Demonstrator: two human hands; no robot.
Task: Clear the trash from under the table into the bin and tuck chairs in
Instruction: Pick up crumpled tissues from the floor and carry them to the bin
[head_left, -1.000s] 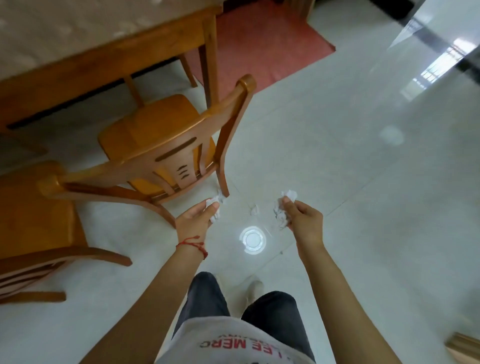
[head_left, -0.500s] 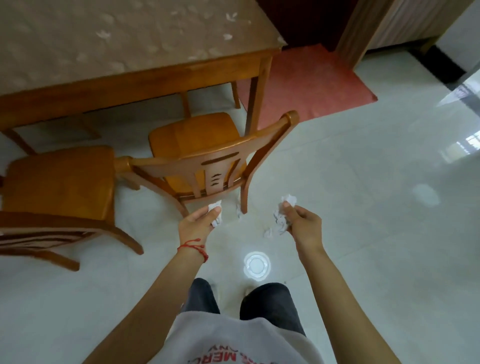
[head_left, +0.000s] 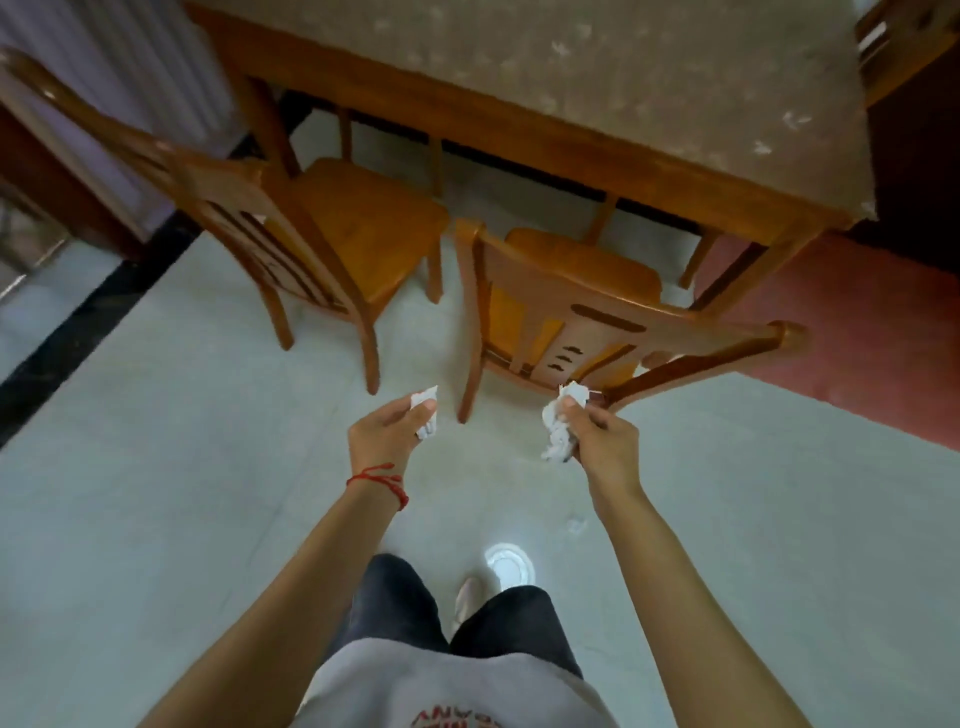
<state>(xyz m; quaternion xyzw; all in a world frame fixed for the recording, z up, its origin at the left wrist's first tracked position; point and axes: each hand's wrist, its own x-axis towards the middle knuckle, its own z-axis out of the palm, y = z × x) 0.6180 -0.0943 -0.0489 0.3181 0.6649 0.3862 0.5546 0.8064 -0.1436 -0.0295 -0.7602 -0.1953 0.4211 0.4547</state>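
Observation:
My left hand (head_left: 387, 435) is shut on a small crumpled white tissue (head_left: 425, 401). My right hand (head_left: 602, 441) is shut on a larger wad of white tissue (head_left: 557, 436). Both hands hang over the pale tiled floor just in front of two wooden chairs. The right chair (head_left: 597, 317) stands pulled out with its back toward me. The left chair (head_left: 311, 228) is angled beside it. Behind them is the wooden table (head_left: 597, 156) with a speckled top. No bin is in view.
A red mat (head_left: 883, 338) lies on the floor at the right. A dark floor strip (head_left: 78, 332) and a wall with ribbed panels are at the left. A small white scrap (head_left: 576, 526) lies on the floor near my feet. Another chair's corner (head_left: 904, 36) shows top right.
The view has swung left, so the table and both chairs now sit straight ahead. Both hands still hold their tissues and have risen a little.

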